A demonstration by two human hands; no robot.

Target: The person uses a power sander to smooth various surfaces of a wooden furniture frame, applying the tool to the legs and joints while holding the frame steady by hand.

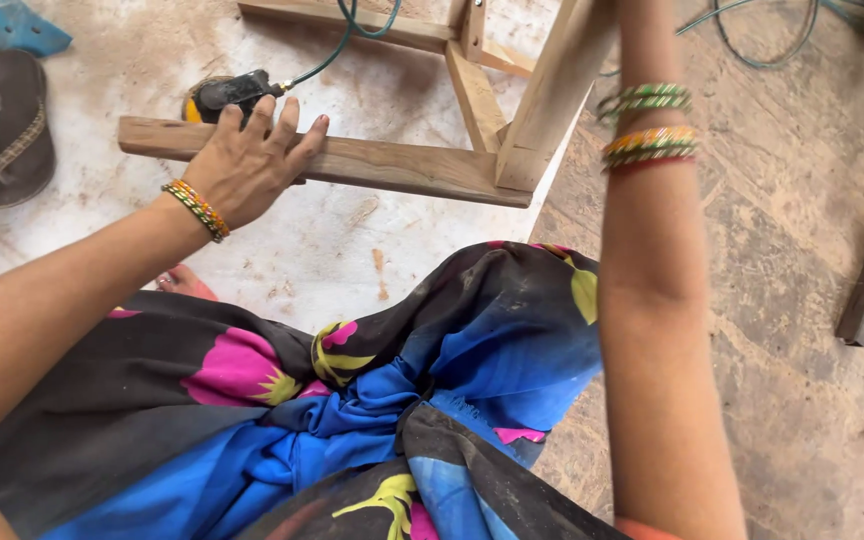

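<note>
Left hand [247,165] laid flat over the horizontal rail [352,165] of an unfinished wooden frame [512,130], fingers spread and draped across its top edge, pressing rather than clamped, apparently to steady the piece; right forearm [652,300] raised alongside the upright leg [552,90], right hand out of view above the top edge, so its grip cannot be told; frame lying tilted on the dusty floor [352,260], just in front of the knees; black and yellow power tool [227,95] just behind the left fingers, green cord [352,30] trailing off; brown sandal [12,130] well apart to the left; no containers in view.
</note>
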